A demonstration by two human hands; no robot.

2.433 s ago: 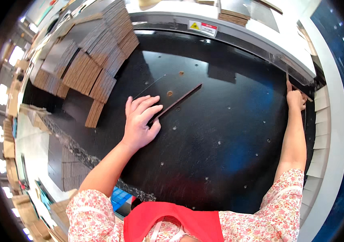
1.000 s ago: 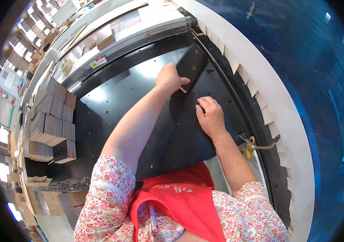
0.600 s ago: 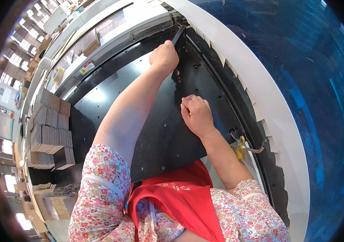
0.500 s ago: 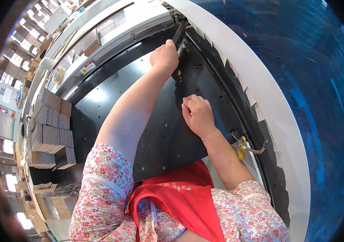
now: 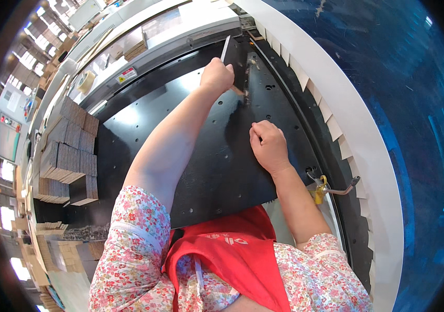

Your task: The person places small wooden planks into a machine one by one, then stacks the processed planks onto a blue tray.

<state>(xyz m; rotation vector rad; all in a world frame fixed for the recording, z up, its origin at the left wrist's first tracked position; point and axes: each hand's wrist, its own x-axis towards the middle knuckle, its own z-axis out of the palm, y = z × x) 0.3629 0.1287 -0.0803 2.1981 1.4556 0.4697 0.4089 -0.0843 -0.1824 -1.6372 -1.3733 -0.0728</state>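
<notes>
Left of the left hand (image 5: 217, 76), warning signage (image 5: 127, 75) shows.

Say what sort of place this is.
Probably a factory workshop: there are stacked boards on a black work table, a warning label on the equipment behind it, and a control panel at far left.

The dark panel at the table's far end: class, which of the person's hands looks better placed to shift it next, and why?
Probably the left: the left hand is on the dark panel, gripping it, while the right hand is curled apart from it, nearer the body.
</notes>
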